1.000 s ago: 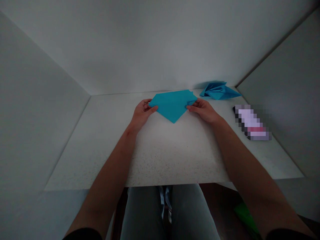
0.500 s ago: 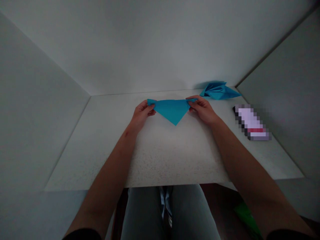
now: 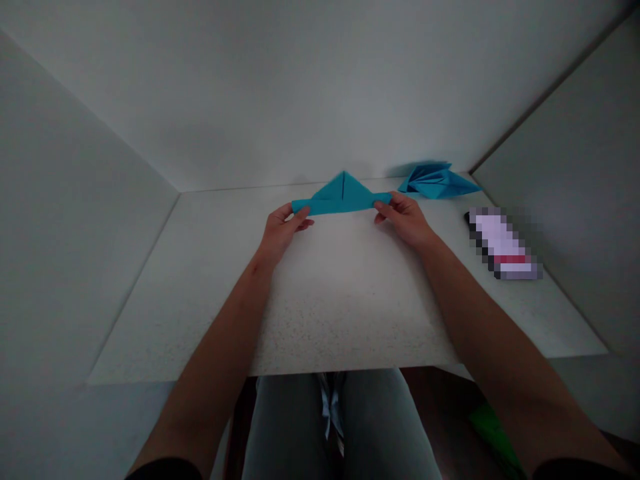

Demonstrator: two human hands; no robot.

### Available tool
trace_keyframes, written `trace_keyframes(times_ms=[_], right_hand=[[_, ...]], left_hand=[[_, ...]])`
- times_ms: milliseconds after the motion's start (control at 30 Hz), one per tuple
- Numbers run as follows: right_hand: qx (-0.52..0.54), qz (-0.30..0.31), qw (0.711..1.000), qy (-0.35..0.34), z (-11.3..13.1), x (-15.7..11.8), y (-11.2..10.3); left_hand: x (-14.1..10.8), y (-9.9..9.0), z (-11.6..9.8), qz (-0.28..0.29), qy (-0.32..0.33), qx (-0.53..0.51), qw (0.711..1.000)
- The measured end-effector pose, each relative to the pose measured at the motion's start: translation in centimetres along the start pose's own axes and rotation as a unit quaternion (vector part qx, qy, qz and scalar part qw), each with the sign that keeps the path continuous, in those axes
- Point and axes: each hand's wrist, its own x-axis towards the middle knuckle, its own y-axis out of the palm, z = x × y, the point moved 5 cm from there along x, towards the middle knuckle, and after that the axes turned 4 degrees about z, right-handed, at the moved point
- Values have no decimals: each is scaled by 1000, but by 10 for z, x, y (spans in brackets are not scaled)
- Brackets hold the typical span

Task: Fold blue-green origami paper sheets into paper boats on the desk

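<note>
Pinching a folded sheet of blue paper (image 3: pixel 340 206) at opposite ends, a person's left hand (image 3: pixel 283 231) and right hand (image 3: pixel 407 219) hold it near the far edge of a speckled white tabletop (image 3: pixel 340 300), thumbs and fingers clamped on the paper. Its triangular peak points toward that edge. A blue origami figure (image 3: pixel 435 181) sits at the tabletop's far right corner; a pixelated phone (image 3: pixel 503 243) lies beside the tabletop's right edge.
</note>
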Motion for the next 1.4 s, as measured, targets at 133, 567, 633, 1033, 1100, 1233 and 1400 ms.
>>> trace_keyframes(times_ms=[133,567,633,1033,1100,1233,1400], right_hand=[[9,11,1000,12,-5,1,3],[-27,-9,1000,3,-5,0,4],[-40,-4,999,12,-4,-1,4],[-93,-40,995,8,0,-4,2],[-98,-44,994,1,2,-4,2],[-105,-45,993,-21,8,-5,4],[-128,-32,991,-28,12,-7,10]], left_hand=[[-1,2,0,-7,11,29,999],[-7,9,-6,31,24,101,994],[-7,9,-6,33,18,103,994],[-6,4,-8,-5,18,123,992],[-6,4,-8,-7,17,123,992],[-7,5,-12,-5,30,134,991],[-12,7,-20,-5,70,216,974]])
